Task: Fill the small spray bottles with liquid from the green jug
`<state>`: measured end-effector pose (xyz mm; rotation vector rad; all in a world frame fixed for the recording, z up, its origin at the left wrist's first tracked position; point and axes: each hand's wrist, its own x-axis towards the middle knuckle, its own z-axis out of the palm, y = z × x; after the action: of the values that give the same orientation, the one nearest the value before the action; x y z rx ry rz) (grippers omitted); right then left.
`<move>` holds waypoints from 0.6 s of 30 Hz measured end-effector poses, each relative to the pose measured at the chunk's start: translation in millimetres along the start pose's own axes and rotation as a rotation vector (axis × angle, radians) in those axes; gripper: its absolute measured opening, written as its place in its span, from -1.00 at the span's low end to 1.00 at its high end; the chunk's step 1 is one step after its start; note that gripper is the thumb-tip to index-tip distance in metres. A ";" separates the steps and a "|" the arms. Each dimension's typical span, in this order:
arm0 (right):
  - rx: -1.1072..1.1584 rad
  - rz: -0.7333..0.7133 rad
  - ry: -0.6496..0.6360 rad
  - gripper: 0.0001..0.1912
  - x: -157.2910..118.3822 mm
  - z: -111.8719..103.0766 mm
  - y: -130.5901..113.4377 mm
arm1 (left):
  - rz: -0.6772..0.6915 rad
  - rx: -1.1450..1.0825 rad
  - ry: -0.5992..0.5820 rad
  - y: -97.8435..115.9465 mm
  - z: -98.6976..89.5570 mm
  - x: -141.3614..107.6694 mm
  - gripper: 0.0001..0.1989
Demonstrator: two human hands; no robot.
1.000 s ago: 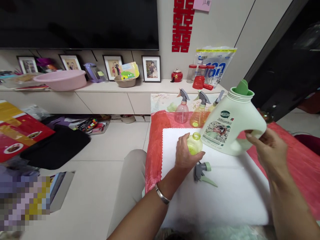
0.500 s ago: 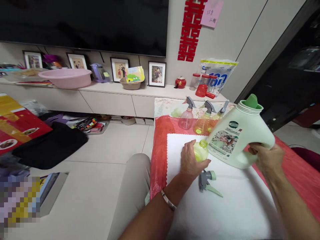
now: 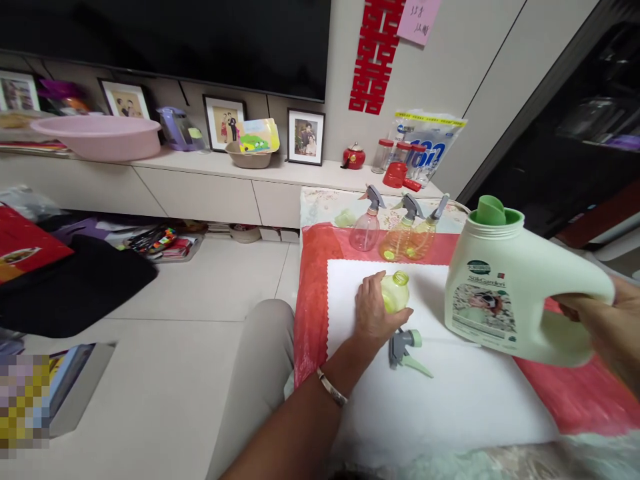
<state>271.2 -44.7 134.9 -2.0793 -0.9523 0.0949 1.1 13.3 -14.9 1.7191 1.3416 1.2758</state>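
My left hand is wrapped round a small yellow-green spray bottle with an uncapped neck, over the white mat. With my right hand I grip the handle of a large pale green detergent jug; its mouth is open and shows a green spout. The jug looks raised above the mat, to the right of the bottle. Between my hands and nearer to me lies a loose grey and green spray head. Behind the bottle stand a pink spray bottle and two yellowish ones.
A red cover lies under the mat. On the long cabinet behind are a pink basin, picture frames, red-lidded jars and a plastic bag. My knee is left of the table.
The jug has moved right, away from the bottle, and is turned more upright. My left hand still holds the bottle in about the same place. The view has shifted slightly.
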 end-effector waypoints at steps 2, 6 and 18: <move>-0.070 -0.023 0.001 -0.47 0.8 -12.2 0.4 | 0.008 0.005 0.002 -0.6 0.6 -0.4 -0.13; -0.133 -0.084 -0.051 -0.47 8.4 -31.8 4.9 | 0.021 0.001 0.015 -2.0 1.4 -1.0 -0.13; -0.516 -0.160 -0.229 -0.59 21.1 -39.6 -16.0 | 0.043 0.011 0.016 -2.5 1.9 -0.8 -0.12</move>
<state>291.6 -50.9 177.6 -2.4850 -1.3941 0.0012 2.0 13.5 -18.0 1.7574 1.3294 1.3104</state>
